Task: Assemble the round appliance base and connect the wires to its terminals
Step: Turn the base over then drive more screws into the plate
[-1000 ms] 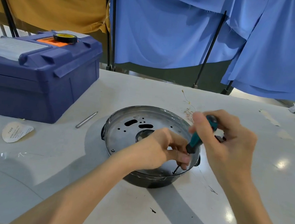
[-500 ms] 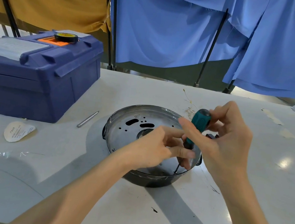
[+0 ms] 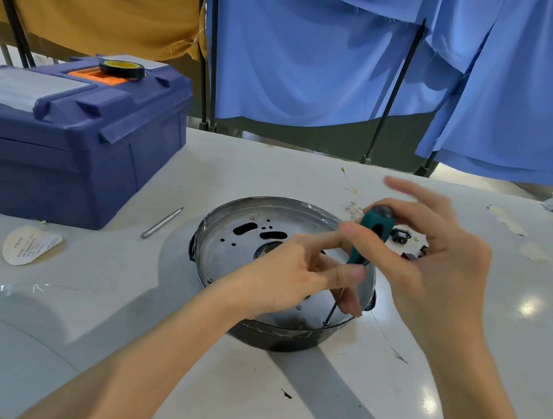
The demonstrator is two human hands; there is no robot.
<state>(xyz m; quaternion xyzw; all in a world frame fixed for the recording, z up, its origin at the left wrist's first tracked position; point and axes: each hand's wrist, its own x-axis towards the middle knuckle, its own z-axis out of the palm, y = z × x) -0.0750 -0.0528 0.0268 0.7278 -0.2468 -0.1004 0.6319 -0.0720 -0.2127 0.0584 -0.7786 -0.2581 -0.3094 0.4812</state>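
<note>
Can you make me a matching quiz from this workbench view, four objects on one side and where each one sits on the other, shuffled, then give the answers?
Things:
1. tape roll
2. screwdriver
3. metal pin
4. paper label

Places:
A. lying on the table between toolbox and round base
B. on the table in front of the toolbox
C. on top of the blue toolbox
D. tip down at the near rim of the round base

Pairs: 1-C, 2-D, 3-A, 4-B

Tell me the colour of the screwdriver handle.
Teal green, with a dark end cap: screwdriver handle, head view.
</note>
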